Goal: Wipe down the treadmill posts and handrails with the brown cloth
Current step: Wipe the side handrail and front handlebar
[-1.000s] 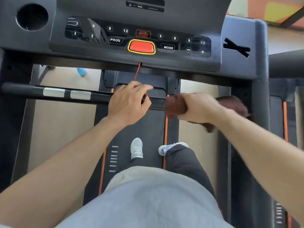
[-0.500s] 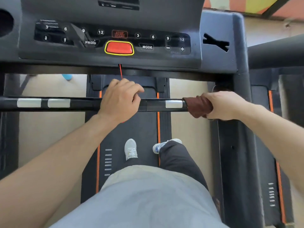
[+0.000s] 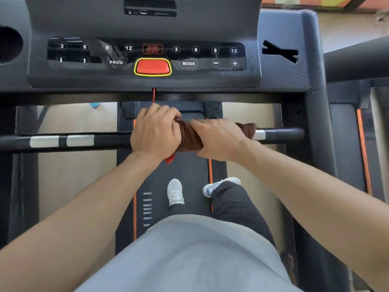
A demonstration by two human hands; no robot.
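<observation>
View from the head camera, looking down over a treadmill console (image 3: 147, 57) to the belt (image 3: 189, 171). A black horizontal handrail (image 3: 109, 141) crosses the frame from left to right below the console, carrying two silver sensor plates (image 3: 62, 141) on its left part and one more (image 3: 259, 134) near its right end, where it meets the right post (image 3: 317, 127). The brown cloth (image 3: 190, 137) is wrapped around the handrail near its middle, with one end reaching rightward to the third silver plate. The left hand (image 3: 155, 133) grips the handrail at the cloth's left edge, fingers curled over the far side; the right hand (image 3: 219, 138) is clamped on the cloth, fingers curled over it and thumb beneath, and touches the left hand. A red cord (image 3: 153, 95) hangs from the console's near edge down to the left hand, and a red clip (image 3: 170, 159) shows just below that hand. An orange-red button (image 3: 152, 67) with a yellow border sits at the console's centre. On the belt, two white shoes (image 3: 175, 191) stand side by side.
</observation>
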